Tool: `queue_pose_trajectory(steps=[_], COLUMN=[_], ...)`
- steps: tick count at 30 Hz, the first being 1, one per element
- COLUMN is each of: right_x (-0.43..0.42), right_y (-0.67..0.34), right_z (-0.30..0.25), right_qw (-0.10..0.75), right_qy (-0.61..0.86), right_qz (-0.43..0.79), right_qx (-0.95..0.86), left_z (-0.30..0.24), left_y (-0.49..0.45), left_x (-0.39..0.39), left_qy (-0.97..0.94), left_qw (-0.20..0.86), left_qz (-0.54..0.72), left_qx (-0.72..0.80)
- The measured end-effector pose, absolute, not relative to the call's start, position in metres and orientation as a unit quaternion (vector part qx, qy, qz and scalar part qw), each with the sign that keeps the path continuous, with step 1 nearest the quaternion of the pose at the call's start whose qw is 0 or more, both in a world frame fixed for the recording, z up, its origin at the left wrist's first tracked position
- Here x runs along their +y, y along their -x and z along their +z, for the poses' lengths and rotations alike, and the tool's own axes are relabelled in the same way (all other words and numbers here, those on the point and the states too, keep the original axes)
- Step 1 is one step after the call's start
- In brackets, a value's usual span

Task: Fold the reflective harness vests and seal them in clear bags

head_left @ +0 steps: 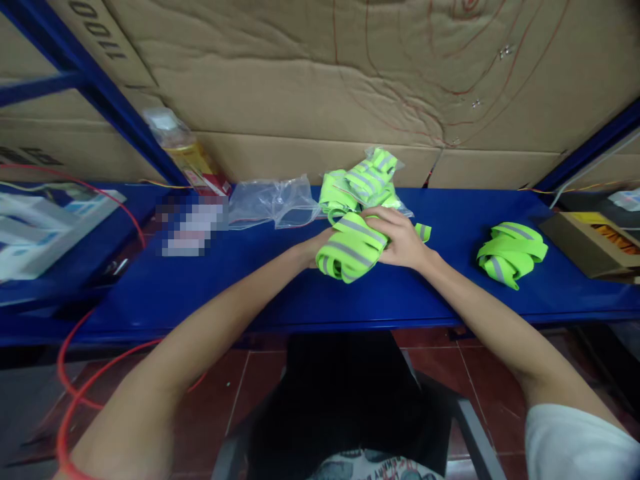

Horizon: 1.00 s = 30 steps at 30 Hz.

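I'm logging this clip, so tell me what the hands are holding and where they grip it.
Both hands hold one folded bundle of neon-green reflective straps: the right hand clasps its upper right end, and the left hand, mostly hidden behind it, supports its left side.

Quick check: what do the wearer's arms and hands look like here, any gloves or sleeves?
Both hands bare: left hand, right hand, no gloves, rings or watch visible. Forearms uncovered. A white short sleeve shows on the right upper arm; the left arm shows no sleeve in frame.
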State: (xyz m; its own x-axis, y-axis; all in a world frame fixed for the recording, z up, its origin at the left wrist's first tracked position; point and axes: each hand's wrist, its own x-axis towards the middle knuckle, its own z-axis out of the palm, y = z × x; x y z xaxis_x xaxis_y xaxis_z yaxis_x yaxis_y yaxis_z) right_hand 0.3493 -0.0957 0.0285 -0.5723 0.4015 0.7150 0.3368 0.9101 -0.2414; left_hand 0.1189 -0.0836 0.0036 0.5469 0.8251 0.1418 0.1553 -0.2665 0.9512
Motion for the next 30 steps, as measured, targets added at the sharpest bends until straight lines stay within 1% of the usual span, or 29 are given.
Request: queue_pose_trajectory(steps=[1,2,4,7,11,15,18,21,24,27,30], right_x=[-0.096,-0.096,-0.099,-0.103,-0.104,-0.106,-0.107,-0.107,-0.106,-0.106,-0.102], right_y=[-0.349,-0.347,-0.344,-0.336,-0.329,-0.326,-0.323,-0.321,-0.32,-0.319,-0.323], right_z=[0.027,0.026,0.027,0.03,0.033,0.032,0.034,0.04,0.047,0.051,0.051], right_qw=[0.426,0.442,0.479,0.523,0.561,0.56,0.569,0.58,0.55,0.51,0.525], right_qy=[0.229,0.265,0.354,0.431,0.436,0.444,0.44,0.391,0.336,0.314,0.323], right_qz=[0.064,0.092,0.156,0.273,0.387,0.46,0.479,0.513,0.583,0.624,0.604], right_qx=[-0.873,-0.852,-0.788,-0.683,-0.587,-0.527,-0.503,-0.497,-0.494,-0.502,-0.504], left_z=[0.007,0.01,0.016,0.021,0.021,0.018,0.019,0.024,0.027,0.023,0.018], left_y=[-0.118,-0.118,-0.119,-0.126,-0.133,-0.134,-0.132,-0.133,-0.136,-0.139,-0.138], left_x=[-0.085,-0.087,-0.09,-0.094,-0.096,-0.093,-0.09,-0.091,-0.094,-0.095,-0.094], left_qy=[-0.676,-0.628,-0.571,-0.538,-0.487,-0.423,-0.371,-0.353,-0.387,-0.433,-0.458], left_qw=[0.583,0.638,0.663,0.639,0.64,0.635,0.631,0.631,0.604,0.549,0.511], left_qz=[0.281,0.248,0.256,0.324,0.441,0.536,0.584,0.619,0.638,0.628,0.611], left_qx=[0.352,0.371,0.411,0.444,0.398,0.361,0.35,0.307,0.28,0.342,0.394])
